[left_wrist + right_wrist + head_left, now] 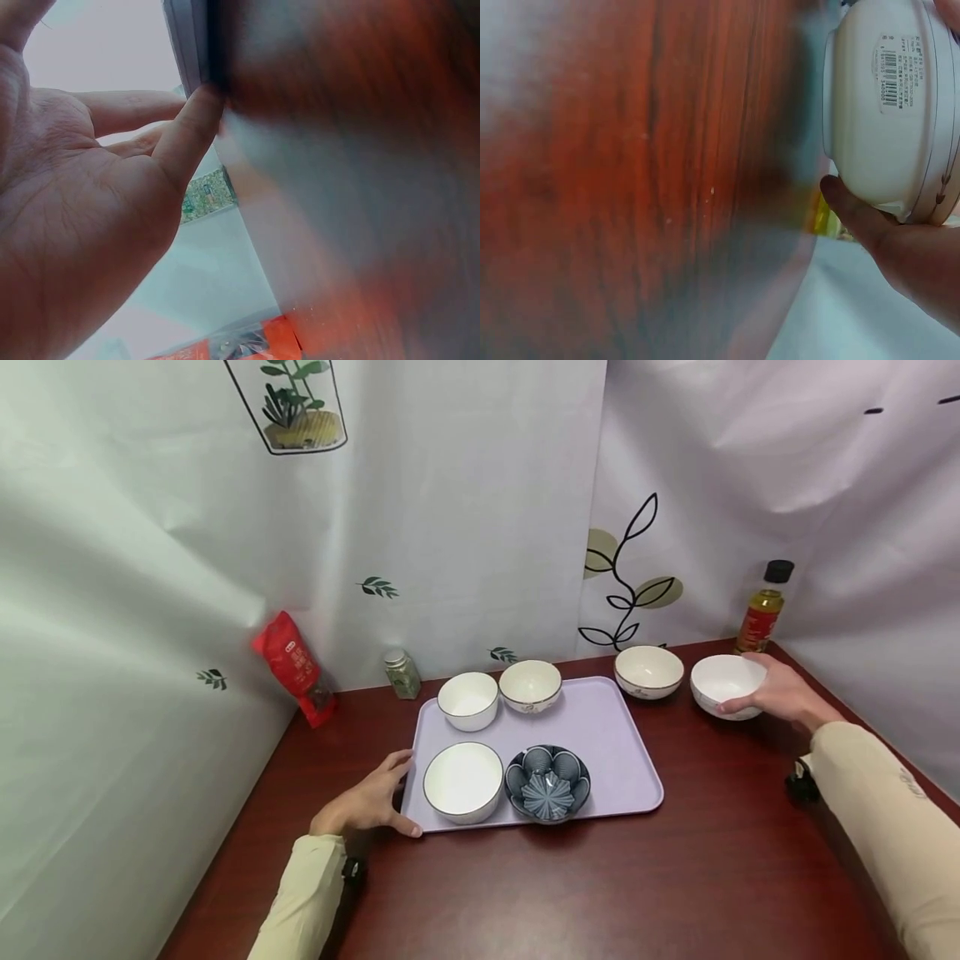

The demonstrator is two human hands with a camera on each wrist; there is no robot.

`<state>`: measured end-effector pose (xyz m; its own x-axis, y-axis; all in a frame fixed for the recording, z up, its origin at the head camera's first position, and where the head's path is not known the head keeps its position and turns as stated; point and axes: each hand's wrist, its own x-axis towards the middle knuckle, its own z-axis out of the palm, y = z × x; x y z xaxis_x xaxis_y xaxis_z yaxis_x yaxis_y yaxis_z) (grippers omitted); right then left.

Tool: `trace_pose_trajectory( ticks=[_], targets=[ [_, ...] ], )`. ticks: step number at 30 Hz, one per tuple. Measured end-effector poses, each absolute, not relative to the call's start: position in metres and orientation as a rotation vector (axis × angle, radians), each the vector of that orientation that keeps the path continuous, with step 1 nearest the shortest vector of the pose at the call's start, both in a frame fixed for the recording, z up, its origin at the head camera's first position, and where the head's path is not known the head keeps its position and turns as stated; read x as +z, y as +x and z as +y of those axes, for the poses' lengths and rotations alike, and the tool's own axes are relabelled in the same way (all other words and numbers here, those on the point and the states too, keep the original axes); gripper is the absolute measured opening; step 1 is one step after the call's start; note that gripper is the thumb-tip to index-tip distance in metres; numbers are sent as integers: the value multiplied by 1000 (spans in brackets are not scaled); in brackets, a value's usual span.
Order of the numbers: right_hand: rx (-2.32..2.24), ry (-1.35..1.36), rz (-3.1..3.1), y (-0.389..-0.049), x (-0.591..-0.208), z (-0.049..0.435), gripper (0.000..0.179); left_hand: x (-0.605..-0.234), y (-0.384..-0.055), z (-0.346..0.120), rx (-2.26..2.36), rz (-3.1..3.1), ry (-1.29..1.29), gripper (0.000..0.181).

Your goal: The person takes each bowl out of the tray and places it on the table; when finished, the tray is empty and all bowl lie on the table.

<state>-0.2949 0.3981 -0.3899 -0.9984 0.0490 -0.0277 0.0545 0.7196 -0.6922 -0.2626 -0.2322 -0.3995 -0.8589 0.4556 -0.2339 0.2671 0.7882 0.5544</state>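
At the back right, my right hand (783,691) grips a white bowl (726,681), thumb on the near side and the other fingers on the far side. In the right wrist view, the outside of this bowl (885,112) shows a barcode label. My left hand (371,802) lies spread along the left edge of a lilac tray (607,752), thumb at the near corner. The left wrist view shows its fingers fairly straight at the tray's rim (187,45). On the tray stand a dark blue patterned bowl (547,783), two dark-rimmed white bowls (463,781) and a cream bowl (531,685).
Left of the gripped bowl stands another cream bowl (648,670). An oil bottle (761,614) is in the back right corner. Behind the tray's left side are a spice jar (402,675) and a red packet (296,664) leaning on the cloth-covered wall (465,527).
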Motion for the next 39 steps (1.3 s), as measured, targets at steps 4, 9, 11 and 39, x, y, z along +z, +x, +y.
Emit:
trace_pose_trajectory(
  ticks=[4,9,11,39],
  targets=[
    [-1208,146,2914,-302,-394,402,118,-399,-263,-231,726,2621,538,120],
    [-1233,218,2917,-311,-400,404,117,-397,-263,-230,730,2611,530,119],
    [-1220,238,2903,-314,-400,404,119,-397,-262,-230,724,2613,534,119],
    [-1300,244,2904,-325,-406,413,105,-399,-261,-230,748,2613,530,120]
  ],
)
